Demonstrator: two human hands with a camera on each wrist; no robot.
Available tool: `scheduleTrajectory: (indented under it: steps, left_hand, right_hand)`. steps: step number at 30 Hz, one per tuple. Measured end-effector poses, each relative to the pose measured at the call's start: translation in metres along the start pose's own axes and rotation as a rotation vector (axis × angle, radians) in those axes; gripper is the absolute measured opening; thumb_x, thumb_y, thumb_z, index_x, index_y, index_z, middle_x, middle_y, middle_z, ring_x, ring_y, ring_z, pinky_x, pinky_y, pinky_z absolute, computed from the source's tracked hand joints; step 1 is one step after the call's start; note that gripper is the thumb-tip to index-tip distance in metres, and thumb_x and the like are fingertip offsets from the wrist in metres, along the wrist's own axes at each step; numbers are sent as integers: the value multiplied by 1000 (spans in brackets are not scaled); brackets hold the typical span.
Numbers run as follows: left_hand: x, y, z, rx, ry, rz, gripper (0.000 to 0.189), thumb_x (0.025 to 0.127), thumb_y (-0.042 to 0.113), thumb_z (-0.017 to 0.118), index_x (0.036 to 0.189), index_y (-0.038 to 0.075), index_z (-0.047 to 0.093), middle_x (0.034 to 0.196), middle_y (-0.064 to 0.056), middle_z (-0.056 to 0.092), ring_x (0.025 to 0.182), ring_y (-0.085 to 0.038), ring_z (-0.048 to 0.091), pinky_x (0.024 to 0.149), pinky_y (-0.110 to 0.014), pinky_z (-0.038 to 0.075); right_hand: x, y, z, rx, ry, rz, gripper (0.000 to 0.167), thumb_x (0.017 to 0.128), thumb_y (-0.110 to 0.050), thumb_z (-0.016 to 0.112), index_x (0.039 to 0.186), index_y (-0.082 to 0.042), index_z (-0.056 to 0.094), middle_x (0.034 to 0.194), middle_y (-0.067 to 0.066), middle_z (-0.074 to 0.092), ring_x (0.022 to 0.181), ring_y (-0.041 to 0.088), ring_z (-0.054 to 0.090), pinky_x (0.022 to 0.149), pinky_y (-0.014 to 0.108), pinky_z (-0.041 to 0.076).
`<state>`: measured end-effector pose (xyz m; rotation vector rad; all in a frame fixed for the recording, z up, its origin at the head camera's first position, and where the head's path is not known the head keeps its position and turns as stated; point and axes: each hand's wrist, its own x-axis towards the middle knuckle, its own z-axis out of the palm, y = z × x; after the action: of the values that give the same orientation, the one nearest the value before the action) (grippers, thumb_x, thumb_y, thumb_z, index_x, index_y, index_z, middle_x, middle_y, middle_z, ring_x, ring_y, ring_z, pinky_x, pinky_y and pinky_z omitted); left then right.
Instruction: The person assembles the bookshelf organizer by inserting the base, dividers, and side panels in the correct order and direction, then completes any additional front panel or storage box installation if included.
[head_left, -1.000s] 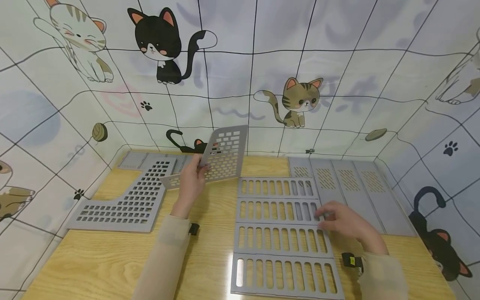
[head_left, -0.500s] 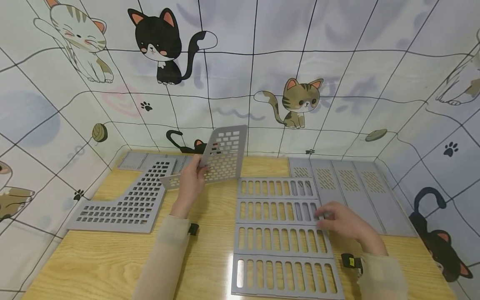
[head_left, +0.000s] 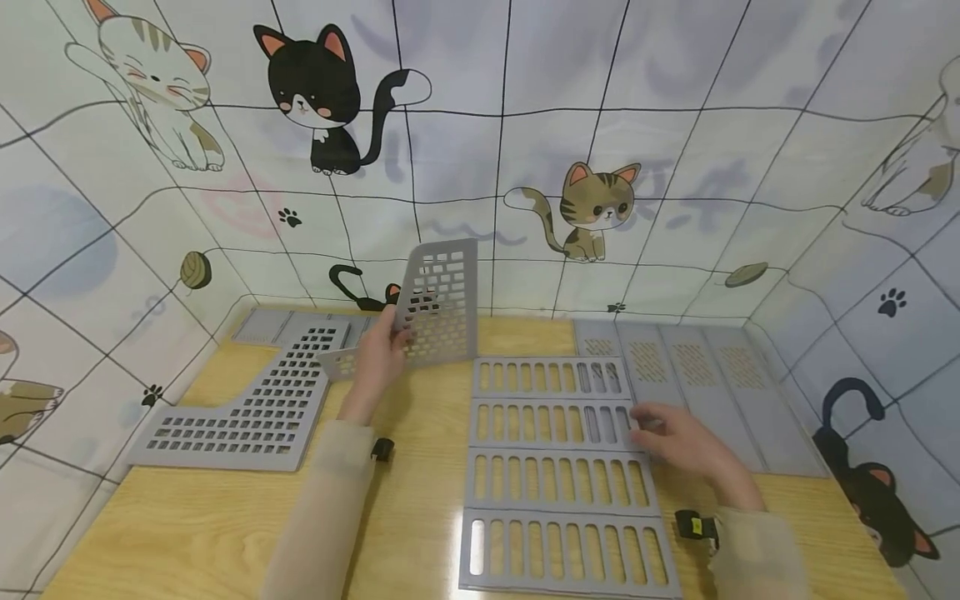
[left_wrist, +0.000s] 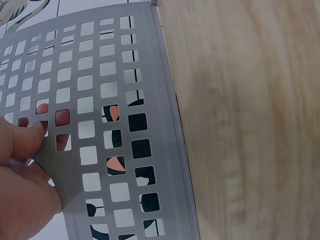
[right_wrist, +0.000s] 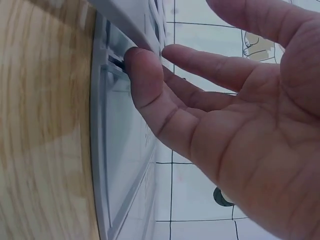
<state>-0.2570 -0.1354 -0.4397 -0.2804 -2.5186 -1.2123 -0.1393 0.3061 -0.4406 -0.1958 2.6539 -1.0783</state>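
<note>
My left hand (head_left: 377, 354) grips a thin grey panel (head_left: 467, 308) with rows of square holes, tilted up off the table. In the left wrist view, the left thumb and a finger (left_wrist: 25, 140) pinch the panel's (left_wrist: 172, 150) curved inner edge, with fingertips showing through the holes. My right hand (head_left: 678, 437) is at the right edge of a grey slotted panel (head_left: 555, 450) lying on the table. In the right wrist view, the right hand's (right_wrist: 225, 110) fingers are loosely bent by a grey panel edge (right_wrist: 125, 22); whether they touch it is unclear.
Another L-shaped grey panel (head_left: 247, 417) with square holes lies at left, partly over a flat grey panel (head_left: 262, 325). Ribbed grey panels (head_left: 727, 425) lie at right, partly beneath the slotted panel. A cat-print cloth (head_left: 465, 150) encloses the back and sides of the wooden table (head_left: 420, 517).
The held panel has shifted slightly left and turned a little more upright. The right hand stays by the slotted panel's edge. The whole view has shifted slightly.
</note>
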Motion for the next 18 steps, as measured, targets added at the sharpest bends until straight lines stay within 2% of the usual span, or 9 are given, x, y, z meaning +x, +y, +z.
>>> scheduleTrajectory:
  steps: [5, 8, 14, 18]
  left_hand:
    - [2, 1, -1, -4, -40, -27, 20, 103, 0, 55, 123, 3, 55, 119, -21, 72, 105, -37, 72, 88, -53, 58]
    - [4, 3, -1, -6, -69, -49, 22, 105, 1, 53, 127, 5, 54, 121, -21, 71, 107, -36, 71, 88, -53, 57]
    - [7, 3, -2, -24, -103, -61, 25, 105, 0, 52, 129, 6, 53, 127, -20, 69, 109, -36, 71, 89, -52, 58]
    - [12, 3, -1, -23, -102, -47, 24, 104, -1, 54, 127, 5, 54, 126, -21, 68, 108, -37, 71, 90, -52, 58]
  right_hand:
    - [1, 1, 2, -2, 26, 48, 53, 99, -20, 68, 138, 13, 54, 131, 32, 60, 102, 31, 68, 81, 40, 56]
    - [0, 2, 1, -11, 43, 44, 51, 99, -19, 68, 137, 12, 56, 133, 33, 58, 102, 32, 69, 80, 41, 57]
    - [0, 6, -2, -8, 49, 34, 44, 102, -21, 65, 135, 7, 61, 134, 30, 62, 112, 41, 66, 90, 53, 54]
    - [2, 8, -3, 18, 49, 22, 50, 103, -22, 64, 141, 8, 56, 141, 31, 57, 122, 48, 60, 100, 61, 49]
